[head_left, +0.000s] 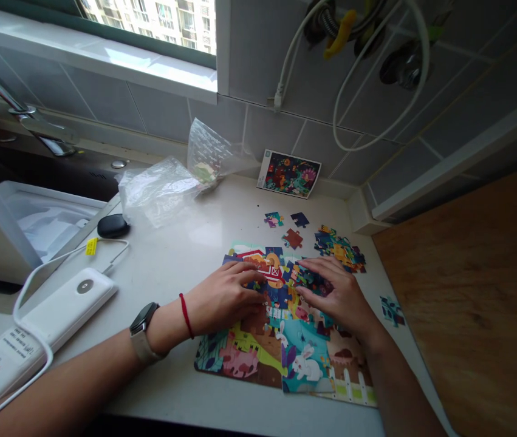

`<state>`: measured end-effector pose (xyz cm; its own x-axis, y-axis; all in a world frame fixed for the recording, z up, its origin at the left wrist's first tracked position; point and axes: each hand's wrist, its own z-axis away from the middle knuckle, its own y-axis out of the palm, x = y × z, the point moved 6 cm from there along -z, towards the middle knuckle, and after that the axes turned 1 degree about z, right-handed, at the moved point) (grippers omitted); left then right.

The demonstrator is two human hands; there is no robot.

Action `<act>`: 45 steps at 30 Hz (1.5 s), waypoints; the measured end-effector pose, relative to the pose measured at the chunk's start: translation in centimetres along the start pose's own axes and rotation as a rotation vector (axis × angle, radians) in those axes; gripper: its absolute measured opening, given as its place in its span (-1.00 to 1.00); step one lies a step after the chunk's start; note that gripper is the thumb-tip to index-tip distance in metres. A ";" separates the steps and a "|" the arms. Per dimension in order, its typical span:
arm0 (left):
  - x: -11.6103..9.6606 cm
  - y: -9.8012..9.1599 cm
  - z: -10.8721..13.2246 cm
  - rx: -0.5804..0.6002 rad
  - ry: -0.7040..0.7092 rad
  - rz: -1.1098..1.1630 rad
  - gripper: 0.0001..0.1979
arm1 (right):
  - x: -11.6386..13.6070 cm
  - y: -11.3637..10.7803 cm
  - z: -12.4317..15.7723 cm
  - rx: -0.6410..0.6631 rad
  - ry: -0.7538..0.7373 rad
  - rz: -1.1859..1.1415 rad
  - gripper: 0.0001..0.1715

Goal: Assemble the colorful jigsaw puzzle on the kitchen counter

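A partly joined jigsaw puzzle (258,358) lies on the white counter, with a red barn, pigs, a cow and white rabbits on it. My left hand (228,294) rests over its left part, fingers stretched across the barn and the pieces below. On the upper right part is my right hand (342,297), thumb and fingers apart around a dark patch of joined pieces (306,277). What lies under both palms is hidden. Above the puzzle are a loose reddish-brown piece (293,238), a dark blue piece (300,219) and a multicoloured piece (273,219).
A pile of pieces (340,249) lies right of the puzzle, and another teal piece (392,311) beyond my right wrist. A picture card (289,174) leans against the tiles. Clear plastic bags (162,188), a black case (113,226) and a cabled power bank (44,331) are leftward.
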<state>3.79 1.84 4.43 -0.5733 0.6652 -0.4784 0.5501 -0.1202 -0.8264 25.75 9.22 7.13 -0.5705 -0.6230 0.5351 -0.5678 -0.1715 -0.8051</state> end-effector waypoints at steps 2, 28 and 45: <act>0.1 0.0 0.0 -0.006 -0.007 0.011 -0.78 | 0.1 0.2 0.0 0.033 -0.010 -0.019 -0.57; -0.4 0.3 -0.1 -0.013 0.068 0.008 -0.78 | 0.9 2.2 -0.1 0.039 -0.068 0.016 -0.63; 0.7 0.3 0.0 -0.073 0.038 0.021 -0.65 | -1.7 -0.6 -1.2 0.026 0.097 0.048 -0.61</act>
<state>3.52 2.30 3.83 -0.5386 0.6910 -0.4822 0.6050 -0.0812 -0.7921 26.34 11.28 6.97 -0.6525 -0.5541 0.5170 -0.5235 -0.1636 -0.8361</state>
